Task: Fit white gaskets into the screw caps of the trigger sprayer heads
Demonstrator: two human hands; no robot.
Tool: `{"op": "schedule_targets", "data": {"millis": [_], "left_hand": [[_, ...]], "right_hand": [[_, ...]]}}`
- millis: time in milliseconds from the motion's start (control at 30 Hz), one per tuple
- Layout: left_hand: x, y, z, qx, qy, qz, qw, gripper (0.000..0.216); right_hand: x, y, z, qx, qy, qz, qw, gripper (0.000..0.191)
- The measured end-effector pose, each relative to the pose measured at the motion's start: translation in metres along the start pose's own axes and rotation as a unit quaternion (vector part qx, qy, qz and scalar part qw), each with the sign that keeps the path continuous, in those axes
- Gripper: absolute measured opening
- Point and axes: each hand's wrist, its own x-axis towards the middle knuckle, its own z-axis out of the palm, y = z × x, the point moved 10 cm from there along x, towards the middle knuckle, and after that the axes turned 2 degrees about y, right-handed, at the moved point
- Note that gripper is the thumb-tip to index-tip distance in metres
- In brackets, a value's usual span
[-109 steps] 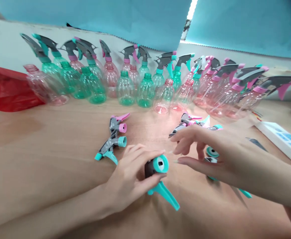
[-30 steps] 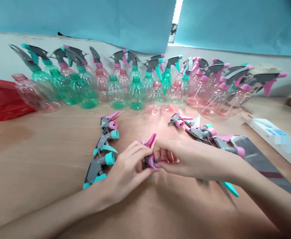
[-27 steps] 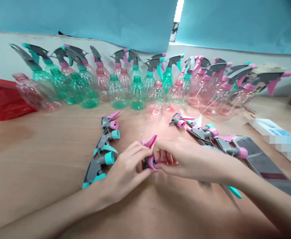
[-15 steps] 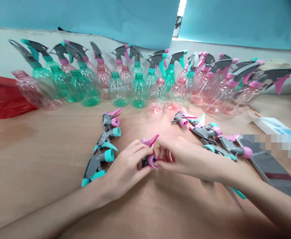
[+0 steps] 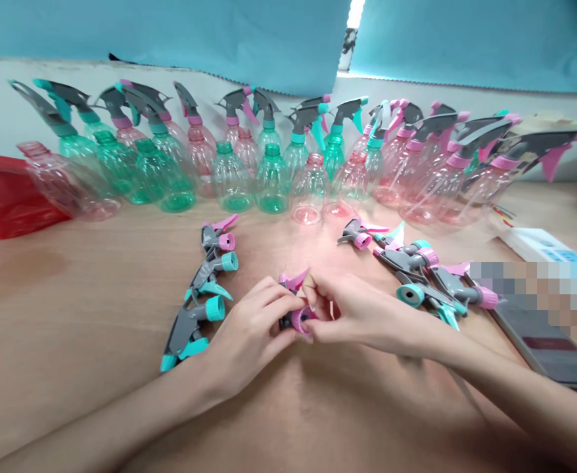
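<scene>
Both hands meet at the middle of the wooden table point(image 5: 71, 302) over a grey spray head with a pink cap and pink trigger point(image 5: 293, 282). My left hand point(image 5: 249, 335) grips its body from the left. My right hand point(image 5: 352, 309) pinches at the pink cap from the right; what the fingertips hold there is hidden. Three finished spray heads point(image 5: 204, 289) lie in a line to the left, one pink-capped and two teal-capped. A heap of several loose spray heads point(image 5: 416, 276) lies to the right.
Rows of green and pink clear bottles point(image 5: 269, 171), some with spray heads fitted, stand along the back wall. A red plastic bag point(image 5: 2, 197) lies at far left. A white device point(image 5: 539, 243) and a dark flat sheet point(image 5: 545, 341) lie at right.
3.6 s ago my left hand held a teal-capped spray head; that one now lies in the left line. Over the last second both hands stay on the pink-capped head, fingers shifting slightly.
</scene>
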Motion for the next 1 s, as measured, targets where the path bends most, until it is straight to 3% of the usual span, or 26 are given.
{"op": "schedule_targets", "data": {"millis": [133, 233, 500, 667, 767, 1000], "left_hand": [[0.001, 0.003, 0.000, 0.003, 0.008, 0.020, 1.000, 0.009], [0.001, 0.003, 0.003, 0.015, 0.005, 0.026, 1.000, 0.006], [-0.003, 0.001, 0.009, 0.045, -0.025, 0.020, 0.998, 0.004], [-0.003, 0.002, 0.004, 0.017, -0.002, 0.024, 1.000, 0.018], [-0.002, 0.002, 0.001, -0.008, 0.010, 0.017, 1.000, 0.020], [-0.001, -0.003, -0.009, -0.016, 0.045, -0.015, 0.999, 0.023]], "right_hand": [[-0.001, 0.006, 0.004, 0.052, -0.038, 0.022, 0.998, 0.019], [-0.004, 0.003, 0.002, 0.049, -0.025, 0.037, 0.998, 0.020], [-0.009, -0.009, -0.005, -0.111, 0.070, 0.021, 0.991, 0.021], [-0.007, -0.004, -0.003, -0.007, -0.014, 0.049, 0.999, 0.015], [-0.007, -0.005, -0.012, 0.007, -0.013, 0.052, 0.999, 0.015], [-0.013, -0.013, -0.021, -0.157, 0.068, 0.049, 0.984, 0.007]]}}
